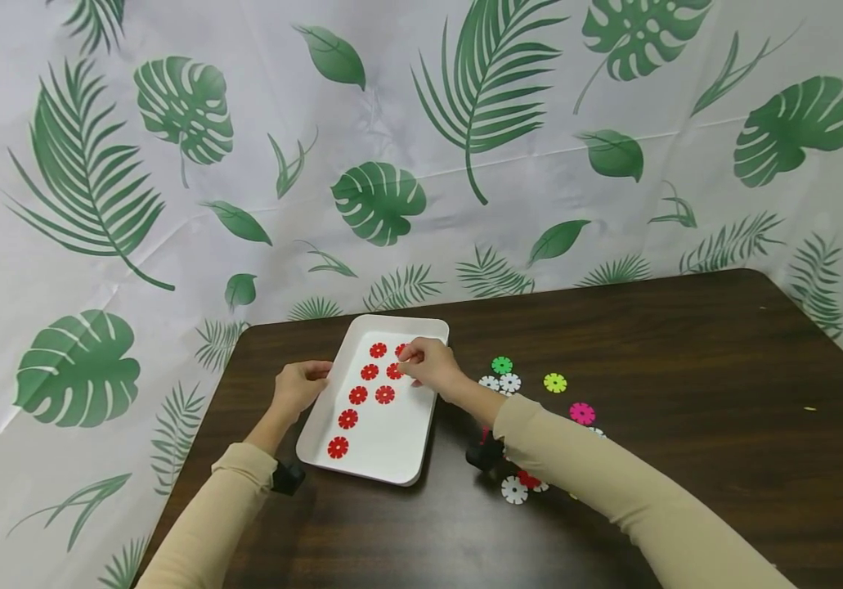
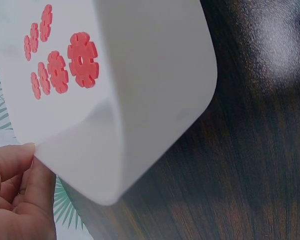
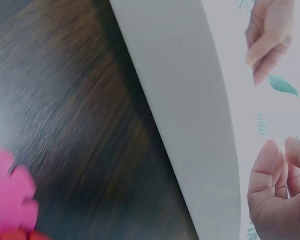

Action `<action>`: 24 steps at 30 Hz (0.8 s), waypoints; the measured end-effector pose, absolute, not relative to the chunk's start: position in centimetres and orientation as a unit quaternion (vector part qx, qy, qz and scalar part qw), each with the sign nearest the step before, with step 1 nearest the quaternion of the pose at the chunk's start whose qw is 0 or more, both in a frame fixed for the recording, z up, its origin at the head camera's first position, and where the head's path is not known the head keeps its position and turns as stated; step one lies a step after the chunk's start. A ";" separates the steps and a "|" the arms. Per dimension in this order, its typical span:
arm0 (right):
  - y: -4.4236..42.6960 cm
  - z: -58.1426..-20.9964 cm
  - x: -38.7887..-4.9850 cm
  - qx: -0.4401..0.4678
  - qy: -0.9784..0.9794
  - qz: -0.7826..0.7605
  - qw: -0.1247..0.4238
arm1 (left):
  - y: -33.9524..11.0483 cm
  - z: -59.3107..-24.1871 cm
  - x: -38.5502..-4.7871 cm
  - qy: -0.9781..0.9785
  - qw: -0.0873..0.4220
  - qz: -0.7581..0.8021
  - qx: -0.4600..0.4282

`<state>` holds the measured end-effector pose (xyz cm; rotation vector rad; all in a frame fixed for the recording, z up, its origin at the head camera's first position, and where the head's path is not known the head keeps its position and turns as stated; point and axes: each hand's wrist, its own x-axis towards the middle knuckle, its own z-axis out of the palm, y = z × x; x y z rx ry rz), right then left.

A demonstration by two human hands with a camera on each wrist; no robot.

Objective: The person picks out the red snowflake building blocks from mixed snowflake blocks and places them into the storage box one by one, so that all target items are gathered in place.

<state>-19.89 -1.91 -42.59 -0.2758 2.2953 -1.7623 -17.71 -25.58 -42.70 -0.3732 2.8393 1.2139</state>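
Observation:
A white tray (image 1: 384, 454) stands on the table and holds several red flower-shaped discs (image 1: 348, 419) in two columns. My left hand (image 1: 299, 388) grips the tray's left rim between thumb and fingers. In the left wrist view those fingers pinch the rim near a corner of the tray. My right hand (image 1: 432, 366) hovers over the tray's far right part, fingers bent, beside a red disc (image 1: 395, 370). In the right wrist view its thumb and fingertips come close together past the tray wall (image 3: 184, 115). Whether something small lies between them is unclear.
Right of the tray lie loose discs on the dark wooden table (image 1: 686, 360): a green disc (image 1: 502, 365), a yellow disc (image 1: 555, 383), a pink disc (image 1: 581, 413) and several white discs (image 1: 514, 490). My right sleeve (image 1: 598, 474) covers some. A leaf-patterned backdrop (image 1: 406, 98) hangs behind.

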 end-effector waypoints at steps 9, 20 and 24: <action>1.6 -42.3 -19.4 -0.099 0.775 -0.613 0.120 | -25.6 -42.6 -17.6 0.914 0.015 0.389 -0.116; 5.0 -42.7 -18.2 -0.100 0.764 -0.625 0.127 | -25.7 -42.6 -17.8 0.917 0.006 0.383 -0.107; 5.9 -43.3 -17.7 -0.095 0.768 -0.620 0.130 | -25.6 -42.7 -17.8 0.918 0.009 0.382 -0.108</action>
